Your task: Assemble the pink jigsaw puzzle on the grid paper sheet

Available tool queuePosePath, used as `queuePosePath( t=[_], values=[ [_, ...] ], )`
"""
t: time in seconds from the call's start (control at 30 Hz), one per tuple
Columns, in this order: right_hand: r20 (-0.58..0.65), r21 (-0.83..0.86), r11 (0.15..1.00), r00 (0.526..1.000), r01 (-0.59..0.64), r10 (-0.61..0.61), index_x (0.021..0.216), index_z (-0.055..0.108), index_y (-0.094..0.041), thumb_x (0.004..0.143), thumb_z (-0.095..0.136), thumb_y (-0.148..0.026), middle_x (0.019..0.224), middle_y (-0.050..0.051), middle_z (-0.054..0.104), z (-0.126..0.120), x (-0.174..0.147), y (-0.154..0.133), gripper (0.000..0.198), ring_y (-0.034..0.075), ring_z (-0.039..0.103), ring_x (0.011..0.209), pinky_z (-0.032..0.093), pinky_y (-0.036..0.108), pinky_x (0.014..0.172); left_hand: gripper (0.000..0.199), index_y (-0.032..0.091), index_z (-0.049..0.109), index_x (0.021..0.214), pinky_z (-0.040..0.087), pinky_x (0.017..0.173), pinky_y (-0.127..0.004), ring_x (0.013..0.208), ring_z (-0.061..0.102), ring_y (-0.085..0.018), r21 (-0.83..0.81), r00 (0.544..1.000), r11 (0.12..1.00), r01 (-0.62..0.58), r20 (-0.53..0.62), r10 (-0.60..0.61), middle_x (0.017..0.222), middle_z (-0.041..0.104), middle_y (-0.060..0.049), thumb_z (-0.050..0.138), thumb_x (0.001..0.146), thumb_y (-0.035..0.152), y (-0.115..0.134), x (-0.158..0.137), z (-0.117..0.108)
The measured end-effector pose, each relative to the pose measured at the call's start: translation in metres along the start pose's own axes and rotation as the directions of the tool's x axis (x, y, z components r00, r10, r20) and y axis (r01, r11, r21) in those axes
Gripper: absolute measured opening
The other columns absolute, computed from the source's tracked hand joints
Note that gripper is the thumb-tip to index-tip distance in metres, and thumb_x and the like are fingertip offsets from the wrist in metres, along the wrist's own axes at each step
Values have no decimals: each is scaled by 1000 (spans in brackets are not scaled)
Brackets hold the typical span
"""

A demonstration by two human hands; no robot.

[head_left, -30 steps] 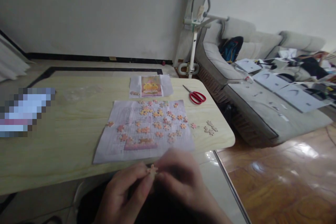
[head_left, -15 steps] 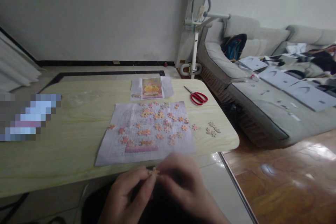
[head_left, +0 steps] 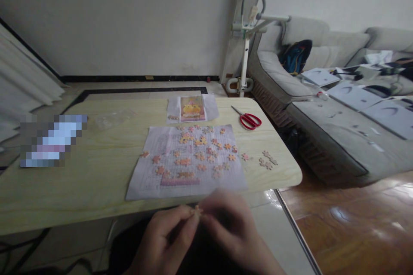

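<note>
My left hand [head_left: 172, 232] is closed in a pinch, thumb and forefinger holding a small jigsaw puzzle piece [head_left: 197, 209] just off the table's near edge. Curled fingers of my right hand [head_left: 229, 221], blurred by movement, meet the piece's right side. Beyond them a printed paper sheet [head_left: 145, 187] bears scattered puzzle pieces [head_left: 201, 167]. A joined pink strip [head_left: 180, 181] lies along its lower part, with part-joined yellow pieces [head_left: 186, 138] higher up. Behind the sheet is a reference picture [head_left: 192, 108] of a yellow figure on white paper.
Red-handled scissors [head_left: 250, 121] lie right of the picture. Several grey-looking pieces [head_left: 267, 161] sit near the table's [head_left: 97, 180] right end. A clear plastic bag [head_left: 114, 118] and a pixelated screen-like object [head_left: 54, 142] are at left. A sofa [head_left: 338, 137] stands to the right.
The view has turned slightly left, so everything sits further right in the picture. Both hands stay together at the puzzle piece, the right one still moving.
</note>
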State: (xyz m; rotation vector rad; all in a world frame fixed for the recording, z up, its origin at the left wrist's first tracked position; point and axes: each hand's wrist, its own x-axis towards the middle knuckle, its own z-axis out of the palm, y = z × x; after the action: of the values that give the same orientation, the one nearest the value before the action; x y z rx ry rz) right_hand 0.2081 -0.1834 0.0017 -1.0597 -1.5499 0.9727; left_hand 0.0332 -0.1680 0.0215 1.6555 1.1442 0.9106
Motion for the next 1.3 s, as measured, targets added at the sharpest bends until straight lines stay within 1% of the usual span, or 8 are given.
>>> queuePosePath(
  t=[0.2, 0.33, 0.47, 0.7, 0.83, 0.93, 1.13, 1.3],
  values=[
    [4, -40, 999, 1000, -10, 11, 96, 67, -23, 89, 62, -20, 83, 1, 69, 0, -1, 1, 9, 14, 65, 75, 50, 25, 68, 26, 24, 72, 75, 54, 58, -18, 57, 62, -14, -3, 1000, 1000, -22, 19, 22, 62, 66, 2, 56, 90, 38, -1, 1, 0],
    [10, -41, 999, 1000, -7, 8, 97, 67, -23, 89, 62, -21, 84, 1, 69, -1, -1, 1, 9, 14, 65, 76, 49, 25, 68, 19, 27, 75, 82, 56, 65, -18, 68, 70, -15, 11, 997, 997, -72, -33, 72, 73, 73, 2, 59, 90, 33, -2, -2, 0],
    [10, -52, 999, 1000, -7, 8, 96, 67, -23, 90, 62, -21, 83, 1, 69, -1, 0, 1, 9, 14, 65, 76, 49, 25, 69, 18, 27, 76, 84, 57, 69, -19, 74, 71, -16, 55, 994, 996, -75, -69, 79, 79, 76, 1, 60, 90, 33, -2, -3, -1],
    [31, -9, 1000, 999, -23, 24, 99, 66, -25, 92, 59, -22, 85, 1, 69, -1, 0, 5, 10, 15, 65, 77, 50, 27, 70, 28, 21, 73, 78, 54, 67, -15, 67, 69, -12, 6, 995, 997, -74, 72, 73, 75, 75, 1, 50, 94, 26, 7, 5, -2],
    [62, 11, 999, 997, -42, 41, 103, 65, -28, 93, 58, -21, 90, 0, 69, -2, -1, 5, 14, 15, 65, 82, 50, 28, 74, 26, 19, 72, 78, 54, 63, -16, 67, 69, -13, 45, 996, 996, -78, 56, 75, 74, 74, -1, 51, 91, 25, 3, 4, -3],
    [58, 9, 1000, 998, -24, 24, 103, 64, -29, 93, 58, -19, 90, -1, 69, -2, -1, 4, 15, 14, 65, 82, 50, 27, 73, 23, 19, 73, 81, 54, 67, -17, 71, 70, -14, 73, 996, 994, -79, 32, 77, 77, 75, -1, 52, 90, 25, 1, 2, -4],
    [28, -27, 999, 999, 26, -25, 102, 64, -28, 91, 60, -18, 86, -1, 70, -2, -1, 7, 15, 14, 65, 78, 51, 26, 70, 28, 17, 70, 79, 52, 64, -17, 69, 67, -13, -41, 991, 998, -55, 121, 60, 74, 72, -2, 47, 94, 26, 0, 6, -3],
    [11, -74, 995, 997, 71, -70, 102, 65, -28, 90, 62, -18, 85, -1, 70, -4, -1, 6, 15, 14, 66, 76, 51, 24, 68, 27, 17, 70, 79, 53, 71, -19, 73, 67, -13, -22, 989, 1000, -4, 145, 7, 77, 72, -3, 49, 93, 27, -5, 2, -2]
  ],
)
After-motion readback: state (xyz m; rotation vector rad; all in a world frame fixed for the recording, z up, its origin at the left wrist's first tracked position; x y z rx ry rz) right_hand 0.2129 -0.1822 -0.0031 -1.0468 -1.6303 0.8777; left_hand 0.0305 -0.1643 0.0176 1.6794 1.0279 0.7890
